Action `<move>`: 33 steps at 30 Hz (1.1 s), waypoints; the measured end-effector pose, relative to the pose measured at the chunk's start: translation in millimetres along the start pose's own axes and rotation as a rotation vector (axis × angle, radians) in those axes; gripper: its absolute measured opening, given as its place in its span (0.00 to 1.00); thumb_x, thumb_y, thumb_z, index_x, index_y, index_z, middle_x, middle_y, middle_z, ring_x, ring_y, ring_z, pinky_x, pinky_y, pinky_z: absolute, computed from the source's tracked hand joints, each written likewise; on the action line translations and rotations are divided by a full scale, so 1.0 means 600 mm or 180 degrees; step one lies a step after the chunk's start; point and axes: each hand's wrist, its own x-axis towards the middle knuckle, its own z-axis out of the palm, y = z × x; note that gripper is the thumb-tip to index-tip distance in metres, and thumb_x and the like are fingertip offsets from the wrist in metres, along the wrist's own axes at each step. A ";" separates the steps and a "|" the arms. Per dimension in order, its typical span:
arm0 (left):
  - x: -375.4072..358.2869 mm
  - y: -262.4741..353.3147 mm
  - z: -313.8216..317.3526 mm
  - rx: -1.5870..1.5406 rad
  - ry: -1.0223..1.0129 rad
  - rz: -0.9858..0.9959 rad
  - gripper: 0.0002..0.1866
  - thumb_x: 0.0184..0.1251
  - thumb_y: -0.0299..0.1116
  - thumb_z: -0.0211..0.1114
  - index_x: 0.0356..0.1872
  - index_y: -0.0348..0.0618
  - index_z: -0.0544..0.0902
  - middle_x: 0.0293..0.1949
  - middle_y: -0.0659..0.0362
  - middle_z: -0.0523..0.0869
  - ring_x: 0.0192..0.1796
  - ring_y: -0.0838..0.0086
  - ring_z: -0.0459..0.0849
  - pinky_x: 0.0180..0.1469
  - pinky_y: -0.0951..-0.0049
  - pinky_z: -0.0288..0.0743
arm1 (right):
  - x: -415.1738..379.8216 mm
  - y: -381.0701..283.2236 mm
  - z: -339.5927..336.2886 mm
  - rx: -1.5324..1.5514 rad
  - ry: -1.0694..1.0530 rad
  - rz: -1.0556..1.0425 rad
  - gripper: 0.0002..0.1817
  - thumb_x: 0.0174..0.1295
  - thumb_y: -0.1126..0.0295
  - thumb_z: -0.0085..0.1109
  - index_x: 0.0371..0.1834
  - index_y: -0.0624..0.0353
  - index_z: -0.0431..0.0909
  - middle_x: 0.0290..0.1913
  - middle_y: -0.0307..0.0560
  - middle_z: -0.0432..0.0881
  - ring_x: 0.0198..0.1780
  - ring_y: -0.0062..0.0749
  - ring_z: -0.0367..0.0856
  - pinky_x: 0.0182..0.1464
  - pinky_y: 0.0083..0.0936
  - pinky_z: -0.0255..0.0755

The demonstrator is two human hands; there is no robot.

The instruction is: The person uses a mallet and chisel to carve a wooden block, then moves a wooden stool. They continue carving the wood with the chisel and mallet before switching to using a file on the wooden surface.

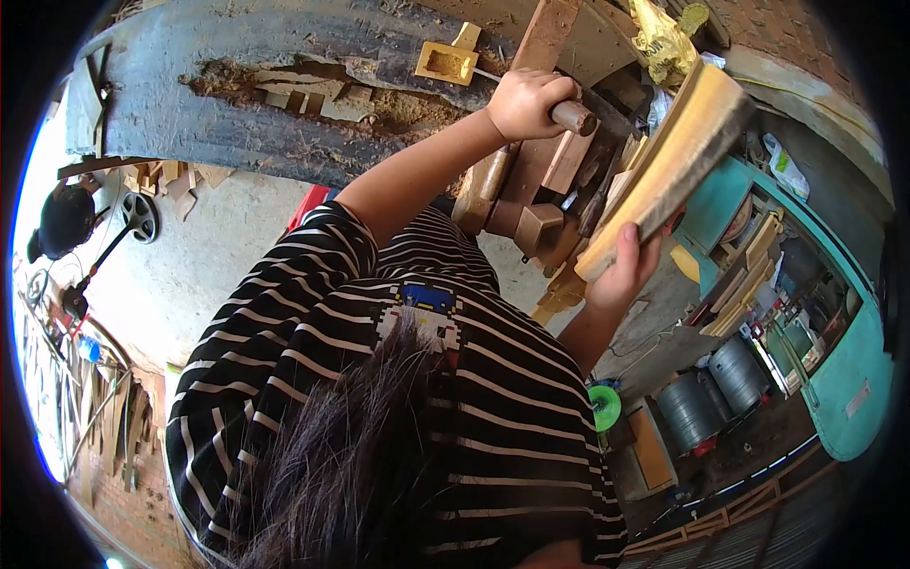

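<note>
My left hand [536, 104] is closed round the wooden handle [574, 118] of a chisel, whose thin metal shank [487, 75] points left. The chisel's tip meets or lies close to a small yellowish wood block [447, 64] with a rectangular hollow; the exact contact is too small to tell. Raised on the right, a thick, worn wooden bar [668, 166] is gripped near its lower end by my right hand [627, 261]. The thumb shows on the near side; the other fingers are mostly hidden behind the bar.
A big dark timber slab [275, 104] with a rotted, broken cavity serves as the work surface. Wood offcuts [540, 228] crowd its right end. A yellow bag [662, 43] lies behind them. On the right stand a turquoise cabinet frame [844, 398] and metal drums [697, 412].
</note>
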 end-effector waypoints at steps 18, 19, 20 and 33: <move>0.007 -0.008 0.016 0.0229 0.0340 -0.0303 0.15 0.44 0.43 0.71 0.24 0.47 0.75 0.20 0.58 0.80 0.25 0.63 0.82 0.27 0.65 0.75 | 0.054 -0.022 0.023 -0.0078 -0.0945 0.0107 0.22 0.60 0.63 0.60 0.52 0.67 0.71 0.45 0.44 0.77 0.45 0.25 0.74 0.47 0.23 0.68; 0.007 -0.009 0.017 0.0266 0.0331 -0.0322 0.15 0.44 0.43 0.71 0.25 0.47 0.75 0.20 0.58 0.80 0.25 0.62 0.82 0.27 0.65 0.75 | 0.056 -0.023 0.019 0.0194 -0.0759 -0.0183 0.23 0.61 0.64 0.59 0.54 0.68 0.70 0.47 0.45 0.76 0.47 0.27 0.73 0.49 0.24 0.68; 0.008 -0.009 0.014 0.0273 0.0342 -0.0328 0.15 0.44 0.43 0.71 0.25 0.47 0.75 0.20 0.58 0.80 0.25 0.62 0.82 0.27 0.65 0.75 | 0.058 -0.014 0.011 0.0549 -0.0652 -0.0267 0.25 0.61 0.65 0.58 0.57 0.69 0.67 0.51 0.47 0.74 0.50 0.29 0.72 0.53 0.25 0.66; 0.020 -0.009 0.009 0.0407 0.0306 -0.0781 0.15 0.42 0.41 0.73 0.28 0.48 0.77 0.23 0.54 0.81 0.29 0.56 0.82 0.29 0.62 0.76 | 0.064 -0.019 0.042 0.0407 -0.0010 -0.0552 0.24 0.59 0.59 0.60 0.50 0.69 0.72 0.41 0.47 0.79 0.42 0.30 0.76 0.46 0.26 0.71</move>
